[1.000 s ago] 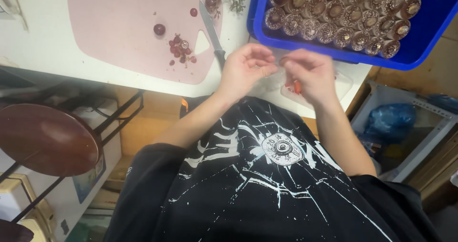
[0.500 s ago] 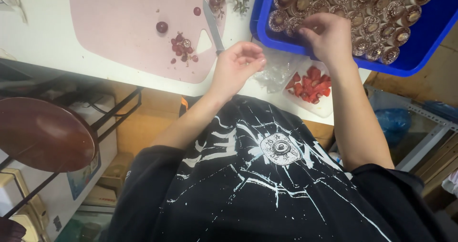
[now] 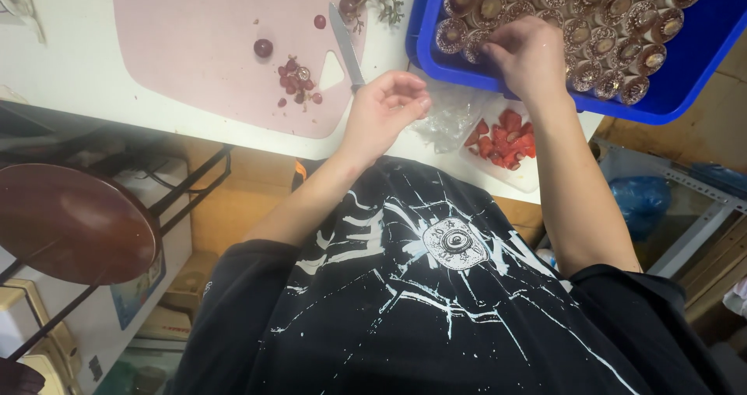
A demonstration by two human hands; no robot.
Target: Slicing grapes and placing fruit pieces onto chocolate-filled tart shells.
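White counter, pink cutting board (image 3: 202, 45). Your right hand (image 3: 529, 52) reaches into the blue tray (image 3: 685, 76), grip hidden; left hand (image 3: 385, 107) loosely curled, empty, beside the knife (image 3: 346, 45).

Bright, even light is falling on the white counter (image 3: 70, 60) in the upper frame; the lower left is lying dim. Edges are bending slightly; focus is staying fairly sharp throughout.
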